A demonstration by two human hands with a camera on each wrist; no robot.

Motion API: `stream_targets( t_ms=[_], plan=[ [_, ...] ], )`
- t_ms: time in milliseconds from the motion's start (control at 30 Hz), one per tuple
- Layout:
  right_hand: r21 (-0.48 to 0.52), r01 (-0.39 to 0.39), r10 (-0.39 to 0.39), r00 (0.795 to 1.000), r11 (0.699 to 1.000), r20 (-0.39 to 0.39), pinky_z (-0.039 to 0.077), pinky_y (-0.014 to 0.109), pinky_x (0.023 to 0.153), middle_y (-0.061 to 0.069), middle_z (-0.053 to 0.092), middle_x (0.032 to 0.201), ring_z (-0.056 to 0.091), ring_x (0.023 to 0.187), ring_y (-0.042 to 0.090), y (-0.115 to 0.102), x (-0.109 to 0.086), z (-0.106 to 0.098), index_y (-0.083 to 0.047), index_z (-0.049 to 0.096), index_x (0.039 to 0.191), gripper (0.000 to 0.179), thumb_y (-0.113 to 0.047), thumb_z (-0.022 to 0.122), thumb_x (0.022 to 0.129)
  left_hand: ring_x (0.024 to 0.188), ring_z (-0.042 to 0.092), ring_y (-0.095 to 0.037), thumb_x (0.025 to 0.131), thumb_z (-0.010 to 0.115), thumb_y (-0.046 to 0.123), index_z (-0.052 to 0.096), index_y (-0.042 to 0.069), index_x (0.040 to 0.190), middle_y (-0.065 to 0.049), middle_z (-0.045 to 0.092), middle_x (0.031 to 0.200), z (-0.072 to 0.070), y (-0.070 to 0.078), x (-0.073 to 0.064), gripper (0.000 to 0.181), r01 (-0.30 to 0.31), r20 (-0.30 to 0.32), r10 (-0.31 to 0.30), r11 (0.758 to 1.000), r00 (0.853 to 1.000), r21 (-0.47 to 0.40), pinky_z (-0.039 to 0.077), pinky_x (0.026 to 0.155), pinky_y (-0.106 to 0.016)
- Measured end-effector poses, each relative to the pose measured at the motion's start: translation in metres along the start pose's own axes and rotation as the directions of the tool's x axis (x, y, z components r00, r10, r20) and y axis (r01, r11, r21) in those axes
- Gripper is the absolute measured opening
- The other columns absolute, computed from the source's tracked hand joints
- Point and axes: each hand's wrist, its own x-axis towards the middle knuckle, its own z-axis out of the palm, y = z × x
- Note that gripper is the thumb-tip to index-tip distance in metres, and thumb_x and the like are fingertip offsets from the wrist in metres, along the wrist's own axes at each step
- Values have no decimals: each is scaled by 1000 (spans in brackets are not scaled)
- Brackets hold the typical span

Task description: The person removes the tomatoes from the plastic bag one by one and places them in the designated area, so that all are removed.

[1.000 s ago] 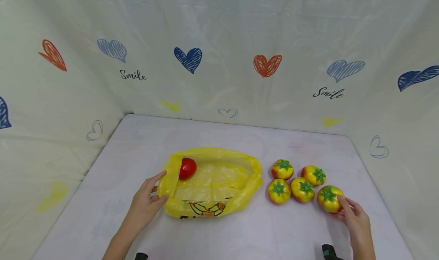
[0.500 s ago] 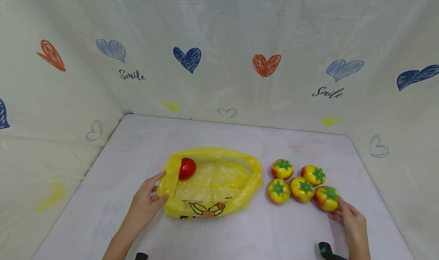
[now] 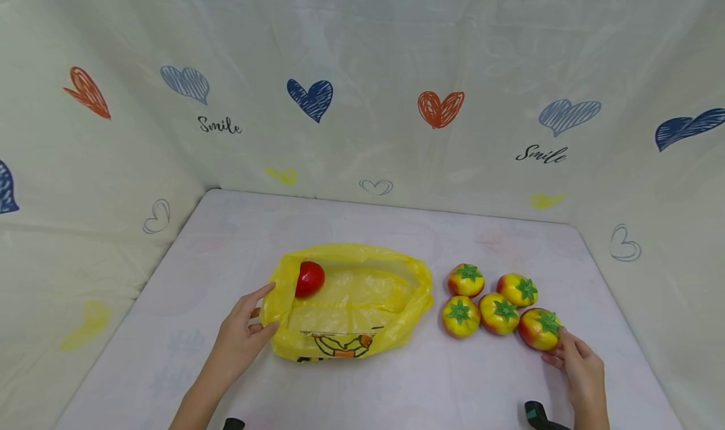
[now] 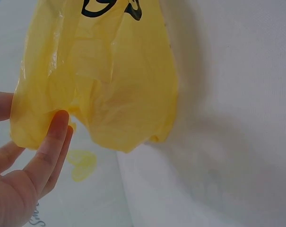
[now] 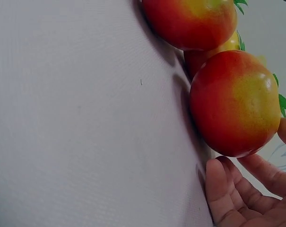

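Note:
A crumpled yellow plastic bag (image 3: 345, 329) lies on the table with its mouth spread wide. My left hand (image 3: 243, 332) holds its left side, fingers and thumb on the plastic; in the left wrist view, fingers (image 4: 47, 151) show on both sides of it. Inside, a shiny red round toy fruit (image 3: 310, 279) is partly hidden by the bag's fold. At the right, my right hand (image 3: 583, 367) touches the right side of a yellow-and-red toy fruit (image 3: 539, 330) with a green leafy cap. Close up, this fruit (image 5: 235, 104) meets only the fingertips; other fingers sit apart from it.
Several more yellow-and-red toy fruits (image 3: 498, 313) with green caps stand grouped between the bag and my right hand. They rest on a whitish table (image 3: 391, 392). A pale cloth (image 3: 368, 52) printed with hearts hangs behind and at both sides.
The fruit at my right hand has shifted slightly left and turned, and my right hand has moved slightly left with it. The left hand and bag have kept still.

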Motion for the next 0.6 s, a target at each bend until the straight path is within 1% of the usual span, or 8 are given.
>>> stream_targets(
  t_ms=[133,233,333,400,433,500,533,600],
  plan=[
    [-3,-8,8,1000,1000,-22,55,19,55,-14,51,72,56,60,1,0,-2,1,0,30,143,81,-59,40,89,110,52,-30,85,63,3,37,11,141,-18,40,137,0,1,0,63,9,2,-9,1000,1000,1,56,81,-29],
    [15,-14,15,997,1000,-77,52,18,51,-14,50,76,55,58,1,1,-1,1,-5,38,140,75,-59,43,88,110,52,-30,85,62,3,36,12,142,-18,39,137,0,2,0,63,29,9,-29,1000,1000,3,56,82,-29],
    [10,28,-26,990,1000,-139,48,15,47,-19,49,73,53,56,-2,7,5,0,-7,46,132,67,-58,46,88,111,52,-30,86,62,4,35,13,142,-18,39,137,0,3,0,63,45,14,-45,999,999,9,56,82,-29],
    [-29,78,-82,980,997,-183,45,11,48,-23,48,74,50,59,-5,13,14,-1,-8,49,130,66,-58,46,88,111,51,-30,86,62,4,35,13,142,-17,38,137,0,3,0,63,52,15,-52,999,999,14,55,83,-29],
    [-45,85,-93,973,995,-210,44,9,49,-26,47,73,49,62,-7,16,20,-2,-12,51,130,64,-59,46,87,111,51,-30,86,62,5,35,13,142,-17,38,137,0,4,0,63,54,15,-54,998,998,17,55,83,-29],
    [-104,120,-144,952,987,-269,43,8,60,-26,50,81,47,71,-8,23,33,-3,-15,52,131,66,-62,45,86,111,51,-30,86,62,5,35,13,142,-17,39,137,0,3,1,63,57,14,-57,998,998,19,55,83,-29],
    [-123,125,-156,943,985,-294,46,10,68,-24,52,88,47,78,-6,27,40,-3,-18,52,131,65,-64,44,85,111,51,-29,86,62,5,35,13,142,-17,38,137,0,3,1,63,59,15,-59,998,998,19,55,83,-29],
    [-148,143,-187,919,978,-348,46,16,85,-19,55,100,46,89,-2,32,50,-1,-22,53,131,64,-65,44,84,111,51,-29,86,62,5,35,13,142,-17,38,137,0,3,1,63,60,15,-61,998,998,19,55,83,-29]
  ],
)
